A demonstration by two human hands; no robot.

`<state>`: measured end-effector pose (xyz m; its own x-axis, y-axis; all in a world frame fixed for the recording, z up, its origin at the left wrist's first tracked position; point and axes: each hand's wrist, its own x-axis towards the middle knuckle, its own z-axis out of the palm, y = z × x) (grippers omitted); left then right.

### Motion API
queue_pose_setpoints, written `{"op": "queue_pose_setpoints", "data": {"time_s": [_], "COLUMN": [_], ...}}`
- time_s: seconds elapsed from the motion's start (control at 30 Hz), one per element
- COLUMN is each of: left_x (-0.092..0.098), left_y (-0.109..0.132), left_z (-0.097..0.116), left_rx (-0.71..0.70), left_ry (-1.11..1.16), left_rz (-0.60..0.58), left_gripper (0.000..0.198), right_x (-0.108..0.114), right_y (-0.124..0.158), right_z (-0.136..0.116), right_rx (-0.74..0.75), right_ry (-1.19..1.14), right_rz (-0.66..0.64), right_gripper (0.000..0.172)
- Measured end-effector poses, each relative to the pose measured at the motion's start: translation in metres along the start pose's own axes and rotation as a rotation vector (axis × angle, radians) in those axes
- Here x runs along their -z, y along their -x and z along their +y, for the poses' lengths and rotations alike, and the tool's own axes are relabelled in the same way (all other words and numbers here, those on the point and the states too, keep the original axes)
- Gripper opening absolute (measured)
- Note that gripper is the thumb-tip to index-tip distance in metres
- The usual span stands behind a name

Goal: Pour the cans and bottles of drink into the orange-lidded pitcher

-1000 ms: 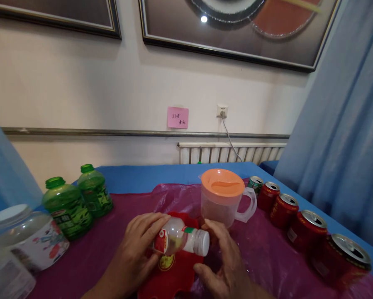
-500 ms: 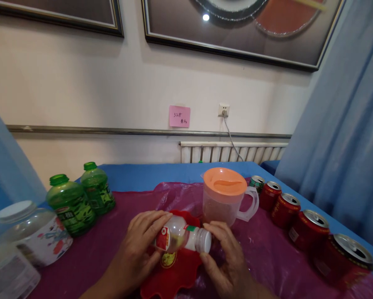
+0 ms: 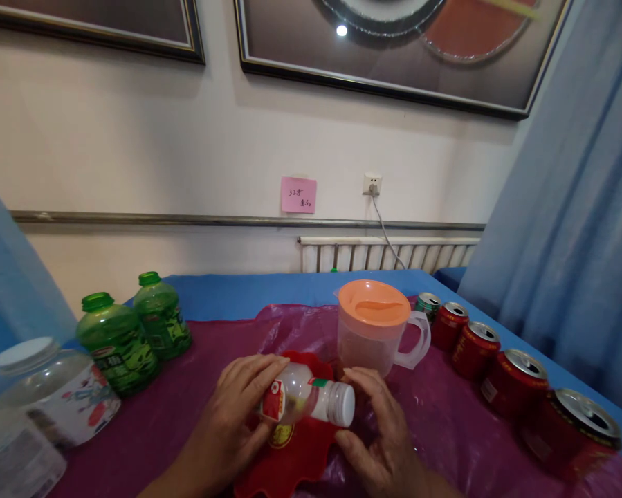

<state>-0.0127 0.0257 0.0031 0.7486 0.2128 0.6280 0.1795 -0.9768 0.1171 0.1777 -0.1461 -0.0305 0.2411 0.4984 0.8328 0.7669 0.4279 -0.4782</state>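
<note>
A clear plastic bottle [image 3: 296, 395] with a red label and a white screw cap [image 3: 344, 404] lies on its side, its cap toward the right. My left hand [image 3: 232, 415] is wrapped round the bottle's base end. At the other end my right hand [image 3: 380, 432] curves beside the cap, thumb and fingers apart, with a gap between them and the cap. Below the bottle is a red scallop-edged tray [image 3: 284, 470] with a gold emblem. Just behind my right hand stands a translucent pitcher [image 3: 362, 346] with an orange lid [image 3: 373, 302].
Green bottles [image 3: 116, 346] and clear jars [image 3: 56, 394] stand at the left. A row of several drink cans [image 3: 513, 380] runs along the right. Purple plastic sheeting [image 3: 222, 339] covers much of the blue table [image 3: 227, 290]. A radiator [image 3: 388, 252] is behind.
The bottle's cap end has shifted slightly to the right. My right thumb and fingers have eased off the cap and spread a little. My left hand stays on the bottle.
</note>
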Motion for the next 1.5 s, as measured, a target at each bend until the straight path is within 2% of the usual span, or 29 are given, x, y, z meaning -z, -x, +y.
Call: {"op": "queue_pose_setpoints", "data": {"time_s": [0.33, 0.6, 0.77, 0.97, 1.17, 1.37, 1.5], "left_x": [0.0008, 0.0012, 0.001, 0.0014, 0.0023, 0.0025, 0.0026], "left_y": [-0.001, -0.0008, -0.0009, -0.0006, -0.0006, -0.0003, -0.0001], "left_z": [0.0016, -0.002, 0.0006, 0.0018, -0.0028, 0.0006, 0.0004], "left_rx": [-0.014, -0.044, -0.033, -0.022, -0.052, -0.026, -0.04], "left_ry": [-0.001, -0.022, -0.009, -0.013, -0.03, -0.019, -0.034], "left_rz": [-0.01, -0.025, -0.01, -0.013, -0.018, -0.017, -0.017], "left_gripper": [0.06, 0.062, 0.059, 0.06, 0.06, 0.058, 0.06], "right_x": [-0.0003, 0.0009, 0.0003, 0.0006, 0.0027, 0.0016, 0.0009], "right_y": [0.0007, 0.0023, 0.0027, -0.0003, 0.0016, -0.0002, -0.0005], "right_z": [-0.0002, -0.0036, -0.0005, -0.0015, -0.0023, -0.0035, -0.0022], "right_rx": [-0.043, -0.016, -0.077, -0.074, -0.062, -0.053, -0.07], "right_ry": [-0.025, 0.021, -0.052, -0.074, -0.078, -0.036, -0.026], "right_rz": [0.01, 0.016, -0.006, -0.005, -0.034, 0.011, 0.037], "right_gripper": [0.036, 0.041, 0.044, 0.033, 0.038, 0.048, 0.042]}}
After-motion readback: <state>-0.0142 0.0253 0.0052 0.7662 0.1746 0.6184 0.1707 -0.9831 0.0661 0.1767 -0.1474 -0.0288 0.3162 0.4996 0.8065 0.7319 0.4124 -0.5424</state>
